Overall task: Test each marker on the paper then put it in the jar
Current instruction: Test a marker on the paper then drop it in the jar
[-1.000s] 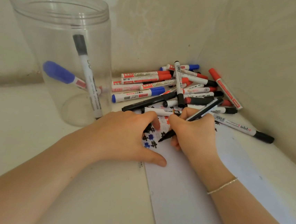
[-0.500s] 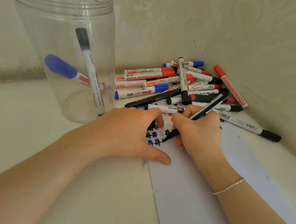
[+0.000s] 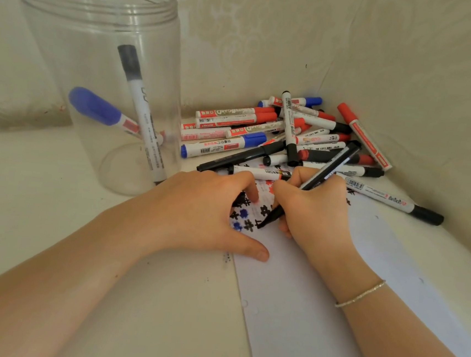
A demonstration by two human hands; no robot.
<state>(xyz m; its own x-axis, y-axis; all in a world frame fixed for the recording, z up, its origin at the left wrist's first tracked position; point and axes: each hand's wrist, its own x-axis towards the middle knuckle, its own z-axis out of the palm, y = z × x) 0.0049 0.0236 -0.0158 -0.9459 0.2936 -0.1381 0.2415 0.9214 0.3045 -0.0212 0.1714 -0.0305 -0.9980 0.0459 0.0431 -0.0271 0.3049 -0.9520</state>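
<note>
Right hand (image 3: 315, 215) gripping black marker (image 3: 328, 168), tip on paper (image 3: 316, 315) among ink marks, left hand (image 3: 196, 212) pressing paper's edge, fingers bent, holding nothing, clear jar (image 3: 100, 79) upright behind, two markers inside, marker pile (image 3: 276, 130) in corner

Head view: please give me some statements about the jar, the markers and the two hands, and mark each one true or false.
1. The jar holds two markers. True.
2. The right hand grips a red marker. False: it grips a black marker, tip down on the paper.
3. The left hand rests on the paper's edge and holds nothing. True.
4. The jar lies on its side. False: it stands upright, mouth open.
5. The paper bears black, blue and red test marks. True.
6. The marker pile lies inside the jar. False: it lies in the corner beside the jar.
</note>
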